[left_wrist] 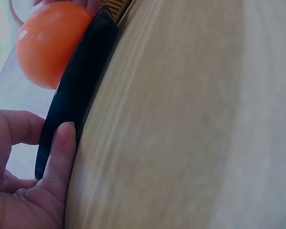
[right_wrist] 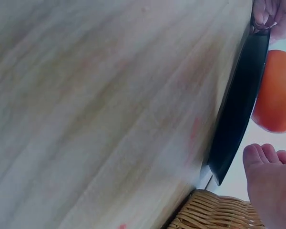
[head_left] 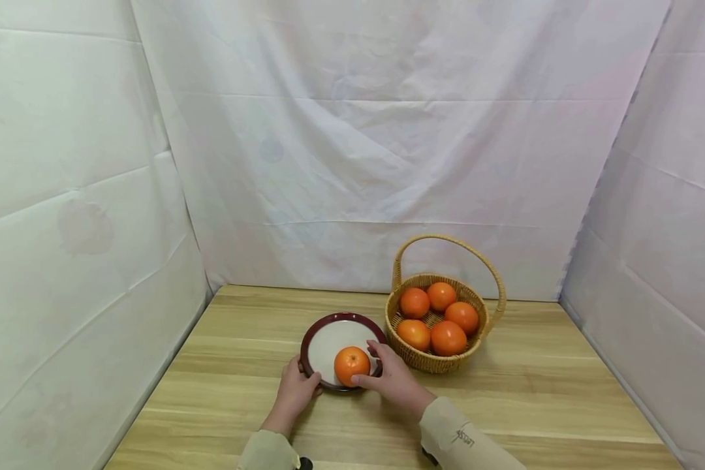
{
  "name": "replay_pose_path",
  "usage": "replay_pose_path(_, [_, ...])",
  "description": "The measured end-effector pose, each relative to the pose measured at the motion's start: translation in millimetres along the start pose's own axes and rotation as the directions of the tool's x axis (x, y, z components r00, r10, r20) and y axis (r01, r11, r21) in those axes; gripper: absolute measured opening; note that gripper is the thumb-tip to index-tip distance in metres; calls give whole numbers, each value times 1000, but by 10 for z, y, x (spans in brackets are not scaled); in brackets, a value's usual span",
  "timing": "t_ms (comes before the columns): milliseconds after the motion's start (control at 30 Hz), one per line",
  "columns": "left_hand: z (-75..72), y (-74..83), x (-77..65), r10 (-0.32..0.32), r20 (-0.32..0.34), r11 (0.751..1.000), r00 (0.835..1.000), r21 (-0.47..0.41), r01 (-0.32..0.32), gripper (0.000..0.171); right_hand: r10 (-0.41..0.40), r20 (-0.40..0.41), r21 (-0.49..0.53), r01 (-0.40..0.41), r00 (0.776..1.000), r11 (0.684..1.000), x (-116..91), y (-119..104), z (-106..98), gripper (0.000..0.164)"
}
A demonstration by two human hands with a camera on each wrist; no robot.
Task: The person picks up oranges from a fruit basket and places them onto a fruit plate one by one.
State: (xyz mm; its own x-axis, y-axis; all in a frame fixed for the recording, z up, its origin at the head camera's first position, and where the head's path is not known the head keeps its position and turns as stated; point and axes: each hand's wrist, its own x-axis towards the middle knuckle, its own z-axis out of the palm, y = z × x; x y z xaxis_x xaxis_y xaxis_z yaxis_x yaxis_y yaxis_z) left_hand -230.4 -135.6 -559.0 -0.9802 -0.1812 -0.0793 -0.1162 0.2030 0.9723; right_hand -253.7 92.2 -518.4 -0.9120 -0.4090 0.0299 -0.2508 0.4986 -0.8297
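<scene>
At the plate rim (head_left: 344, 316), left fingers (left_wrist: 26, 125) in a pinch, right fingers (head_left: 380, 349) spread beside an orange (head_left: 351, 364)

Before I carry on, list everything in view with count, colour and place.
Table: 1, pale wood, in the foreground
Cloth panels: 3, white, behind the table and on both sides
Plate: 1, off-white with dark red rim, on the table
Single orange: 1, orange, on the plate
Basket: 1, tan, right of the plate
Basket oranges: 5, orange-red, in the basket
Sleeves: 2, beige, at the wrists
Left hand: 1, bare, gripping the plate's near-left rim
Right hand: 1, bare, beside the single orange
</scene>
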Motion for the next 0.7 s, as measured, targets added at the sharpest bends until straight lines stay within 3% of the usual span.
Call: replay_pose_path(700, [-5,-4,-1,-12,0,1000,1000,16,12,64,-22,-37,-7,22,999,1000,11,-5,-195,84])
